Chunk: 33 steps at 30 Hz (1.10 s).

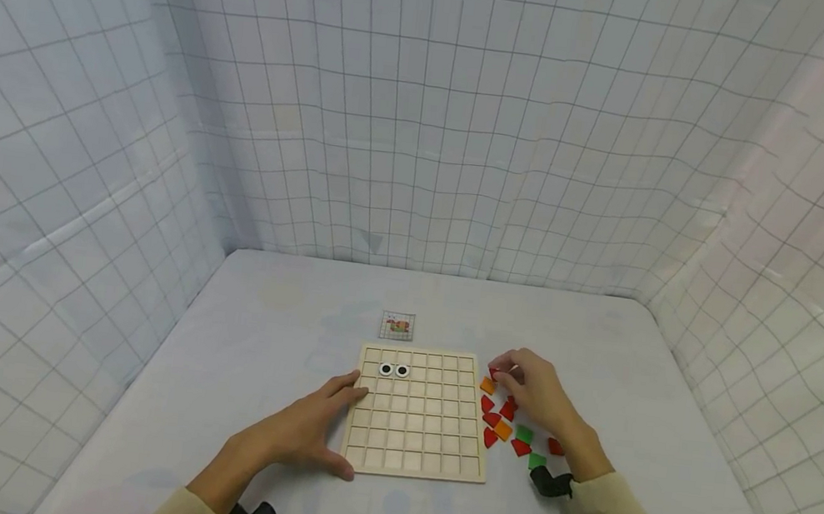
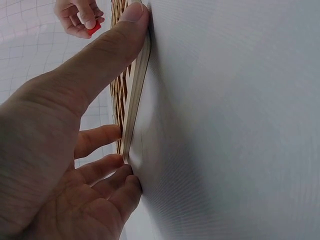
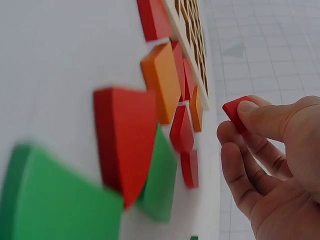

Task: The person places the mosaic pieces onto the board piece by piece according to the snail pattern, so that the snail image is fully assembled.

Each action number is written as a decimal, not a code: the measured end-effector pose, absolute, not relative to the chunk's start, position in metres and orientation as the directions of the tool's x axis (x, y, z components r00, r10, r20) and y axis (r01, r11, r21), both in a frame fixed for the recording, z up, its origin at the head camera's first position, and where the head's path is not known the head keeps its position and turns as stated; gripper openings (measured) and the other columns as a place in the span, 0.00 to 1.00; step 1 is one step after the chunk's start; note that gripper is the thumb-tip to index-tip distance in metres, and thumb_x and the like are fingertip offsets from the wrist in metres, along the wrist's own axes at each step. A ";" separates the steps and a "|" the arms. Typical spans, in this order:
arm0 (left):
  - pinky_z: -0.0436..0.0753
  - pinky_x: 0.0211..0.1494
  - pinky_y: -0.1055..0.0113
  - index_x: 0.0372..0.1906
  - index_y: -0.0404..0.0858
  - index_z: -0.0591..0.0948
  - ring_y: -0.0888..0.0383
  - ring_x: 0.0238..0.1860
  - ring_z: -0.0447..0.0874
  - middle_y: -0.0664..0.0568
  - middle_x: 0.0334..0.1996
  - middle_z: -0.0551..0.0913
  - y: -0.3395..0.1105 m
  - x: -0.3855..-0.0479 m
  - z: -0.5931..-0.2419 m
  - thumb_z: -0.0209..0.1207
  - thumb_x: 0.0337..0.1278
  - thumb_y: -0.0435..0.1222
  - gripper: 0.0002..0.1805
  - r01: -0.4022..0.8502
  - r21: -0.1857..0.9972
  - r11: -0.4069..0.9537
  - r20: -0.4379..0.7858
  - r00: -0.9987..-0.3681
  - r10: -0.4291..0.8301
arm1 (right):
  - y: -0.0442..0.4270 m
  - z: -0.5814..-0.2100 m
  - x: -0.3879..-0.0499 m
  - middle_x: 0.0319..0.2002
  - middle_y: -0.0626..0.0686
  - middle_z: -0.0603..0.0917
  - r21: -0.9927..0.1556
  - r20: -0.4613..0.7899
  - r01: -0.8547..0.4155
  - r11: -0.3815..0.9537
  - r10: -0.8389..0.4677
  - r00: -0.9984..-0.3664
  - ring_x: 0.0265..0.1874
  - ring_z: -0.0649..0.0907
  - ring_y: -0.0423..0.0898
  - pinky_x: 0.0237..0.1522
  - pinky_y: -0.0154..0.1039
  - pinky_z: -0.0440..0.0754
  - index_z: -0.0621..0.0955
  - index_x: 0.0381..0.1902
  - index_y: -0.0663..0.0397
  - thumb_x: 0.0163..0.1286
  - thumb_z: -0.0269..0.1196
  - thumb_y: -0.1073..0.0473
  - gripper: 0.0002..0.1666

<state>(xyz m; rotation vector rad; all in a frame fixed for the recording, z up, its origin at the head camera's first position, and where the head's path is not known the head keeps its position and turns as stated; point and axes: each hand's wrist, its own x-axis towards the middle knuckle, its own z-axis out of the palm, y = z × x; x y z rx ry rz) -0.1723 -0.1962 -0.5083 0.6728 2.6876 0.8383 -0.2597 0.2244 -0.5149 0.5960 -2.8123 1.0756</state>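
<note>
A square wooden grid board (image 1: 415, 422) lies flat on the table. My left hand (image 1: 299, 431) rests at its left side, thumb at the near corner and fingers spread along the edge. Two round white pieces with black centres, like eyes, sit side by side in upper-left cells, the left one (image 1: 386, 369) beside the right one (image 1: 402, 371). Past the board's right edge, my right hand (image 1: 539, 398) pinches a small red tile (image 3: 234, 113) between thumb and fingers, raised off the table in the right wrist view.
Several loose red, orange and green tiles lie right of the board, among them an orange tile (image 1: 503, 430) and a green tile (image 1: 525, 435). Beyond the board lies a small picture card (image 1: 397, 326). Grid-patterned white curtains (image 1: 426, 124) surround the white table (image 1: 286, 311).
</note>
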 end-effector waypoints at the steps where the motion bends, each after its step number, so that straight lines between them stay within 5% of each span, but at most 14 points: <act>1: 0.76 0.87 0.31 0.89 0.34 0.70 0.27 0.91 0.66 0.33 0.95 0.58 -0.196 -0.172 -0.508 0.94 0.42 0.56 0.71 0.354 0.586 0.729 -0.095 -0.863 0.496 | 0.222 -0.515 -0.260 0.52 0.50 0.92 -0.625 0.208 -0.391 0.675 -0.339 -0.917 0.48 0.93 0.45 0.56 0.40 0.95 0.91 0.57 0.52 0.84 0.73 0.63 0.09; 19: 0.76 0.87 0.30 0.90 0.35 0.70 0.27 0.92 0.65 0.34 0.95 0.57 -0.195 -0.172 -0.507 0.94 0.42 0.56 0.71 0.327 0.592 0.736 -0.118 -0.869 0.481 | 0.153 -0.513 -0.268 0.55 0.54 0.95 -0.674 0.229 -0.504 0.540 -0.497 -0.837 0.51 0.95 0.47 0.56 0.39 0.94 0.91 0.60 0.58 0.84 0.72 0.65 0.11; 33: 0.77 0.85 0.29 0.89 0.33 0.70 0.26 0.91 0.66 0.32 0.94 0.58 -0.197 -0.171 -0.505 0.93 0.45 0.57 0.70 0.360 0.599 0.715 -0.091 -0.857 0.508 | 0.098 -0.519 -0.272 0.45 0.45 0.97 -0.721 0.185 -0.501 0.478 -0.564 -0.805 0.41 0.89 0.33 0.49 0.31 0.89 0.94 0.49 0.48 0.83 0.76 0.56 0.04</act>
